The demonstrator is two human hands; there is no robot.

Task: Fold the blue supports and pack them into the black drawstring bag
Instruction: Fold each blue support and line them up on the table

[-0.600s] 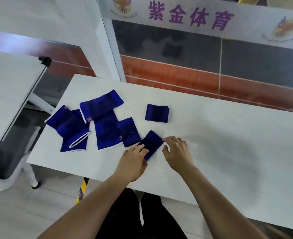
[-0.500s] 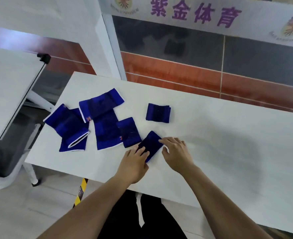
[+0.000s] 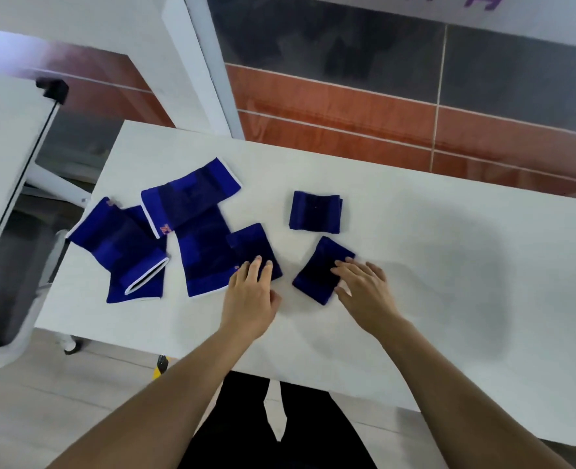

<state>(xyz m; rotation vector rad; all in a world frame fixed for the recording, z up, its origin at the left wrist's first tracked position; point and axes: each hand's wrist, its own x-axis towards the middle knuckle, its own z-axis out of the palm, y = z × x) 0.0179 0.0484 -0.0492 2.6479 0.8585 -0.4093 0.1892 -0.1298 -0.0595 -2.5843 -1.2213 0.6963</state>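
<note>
Several blue supports lie on the white table (image 3: 449, 252). One folded support (image 3: 315, 212) rests alone near the middle. A second folded support (image 3: 315, 272) lies tilted just in front of it, and my right hand (image 3: 364, 286) lies flat with its fingertips on that one's right edge. My left hand (image 3: 251, 292) rests with fingers spread, its tips on a small dark support (image 3: 249, 245). Unfolded supports sit to the left: a long one (image 3: 190, 194), one beneath it (image 3: 202, 262), and a pile with a white-edged opening (image 3: 120, 245). No black drawstring bag is in view.
A second white table top (image 3: 2, 147) with a black corner cap stands at the left, with a gap between. A tiled wall (image 3: 381, 106) runs behind the table. The table's near edge is close to my body.
My left hand has moved left off the tilted folded support onto the small dark support. My right hand stays at the folded support's right edge. The camera has tilted down.
</note>
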